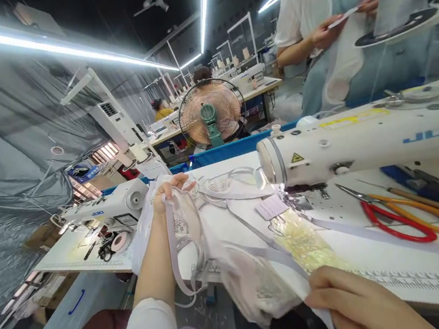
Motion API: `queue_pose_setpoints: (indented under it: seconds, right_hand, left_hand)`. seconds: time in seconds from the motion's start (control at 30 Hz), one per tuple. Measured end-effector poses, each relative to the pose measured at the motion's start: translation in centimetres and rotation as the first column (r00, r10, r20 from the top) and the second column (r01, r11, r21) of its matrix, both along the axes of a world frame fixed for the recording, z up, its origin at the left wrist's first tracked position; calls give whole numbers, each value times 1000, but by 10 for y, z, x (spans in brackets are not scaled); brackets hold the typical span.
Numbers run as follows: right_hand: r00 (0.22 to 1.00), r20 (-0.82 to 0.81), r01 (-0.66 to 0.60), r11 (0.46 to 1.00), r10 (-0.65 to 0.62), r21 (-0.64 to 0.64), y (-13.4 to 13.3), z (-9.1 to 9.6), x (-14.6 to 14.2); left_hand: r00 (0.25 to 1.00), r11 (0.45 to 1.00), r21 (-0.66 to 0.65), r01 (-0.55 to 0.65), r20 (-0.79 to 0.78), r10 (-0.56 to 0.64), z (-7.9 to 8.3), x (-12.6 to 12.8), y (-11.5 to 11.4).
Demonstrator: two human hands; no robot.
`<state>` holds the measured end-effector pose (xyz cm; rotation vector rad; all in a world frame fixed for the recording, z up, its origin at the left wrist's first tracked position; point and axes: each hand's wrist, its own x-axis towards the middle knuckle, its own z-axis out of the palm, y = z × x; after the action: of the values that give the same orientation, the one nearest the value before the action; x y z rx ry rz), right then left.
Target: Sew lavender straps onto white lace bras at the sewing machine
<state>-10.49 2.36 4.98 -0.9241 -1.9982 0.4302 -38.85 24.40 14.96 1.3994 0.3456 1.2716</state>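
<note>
My left hand [167,195] is raised over the table's left end, fingers curled round a bunch of white straps and sheer lace fabric [189,228] that hangs down from it. My right hand [351,303] is at the near edge, pinching the lower end of the same white garment [259,283]. A white elastic band [252,225] runs across the table toward the needle area of the white JUKI sewing machine [362,140]. A clear bag of small pale pieces [305,242] lies between my hands and the machine.
Scissors with red and orange handles [404,215] lie under the machine arm. A second JUKI machine [104,206] stands at left, a fan [211,112] behind. A person in light blue [348,34] stands at upper right holding paper. Grey plastic sheeting [5,133] hangs at left.
</note>
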Motion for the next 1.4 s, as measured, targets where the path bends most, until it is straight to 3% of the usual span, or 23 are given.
queue_pose_setpoints:
  seconds: [0.2,0.37,0.47,0.57,0.63,0.7,0.77,0.83,0.87,0.9,0.93,0.97,1.0,1.1,1.23,1.3,1.4]
  right_hand:
    - [999,25,-20,1000,21,-4,4,-4,0]
    - [986,-24,167,985,-166,34,14,-17,15]
    - [948,-23,320,944,-319,77,23,-29,30]
    - [884,-9,466,879,-467,103,27,-43,39]
    - [863,6,503,859,-506,97,27,-51,40]
    - [858,27,509,857,-512,73,26,-57,39]
    - [857,59,510,858,-513,59,24,-61,36]
    - [851,85,512,855,-518,83,21,-61,33]
    - [849,91,512,853,-521,101,20,-61,32]
    - [846,93,514,849,-525,124,19,-59,30]
    - [840,90,520,841,-535,150,18,-57,27]
    - [836,81,523,833,-542,180,19,-54,24]
    - [837,71,519,829,-542,210,19,-50,20]
    - [865,32,473,834,-501,284,24,-37,5]
    - [902,21,406,864,-431,297,28,-30,-9]
    - [897,68,410,879,-437,244,29,-35,-9]
    - [856,120,486,861,-503,147,29,-47,-1]
  left_hand:
    - [998,998,17,-54,-29,54,16,-8,4]
    - [979,981,105,-163,-109,175,31,-20,12]
    - [921,948,211,-237,-262,289,37,-30,19]
    - [790,940,251,-229,-517,330,41,-45,33]
    - [469,911,371,-180,-781,411,40,-54,45]
    - [164,846,525,-94,-830,533,34,-59,55]
    - [98,802,590,-90,-796,597,24,-56,53]
    - [59,662,740,-121,-661,748,9,-45,32]
    - [73,575,805,-145,-571,818,0,-36,14]
    - [135,548,826,-129,-533,835,-11,-24,-9]
    - [244,570,816,-94,-536,808,-24,-9,-34]
    - [379,635,772,-37,-577,723,-38,7,-60]
    - [483,711,696,100,-659,577,-53,26,-85]
    - [574,824,500,267,-770,281,-99,82,-140]
    - [620,932,351,87,-751,225,-142,121,-158]
    - [666,957,289,42,-721,189,-149,119,-153]
    - [745,954,297,36,-644,172,-144,103,-143]
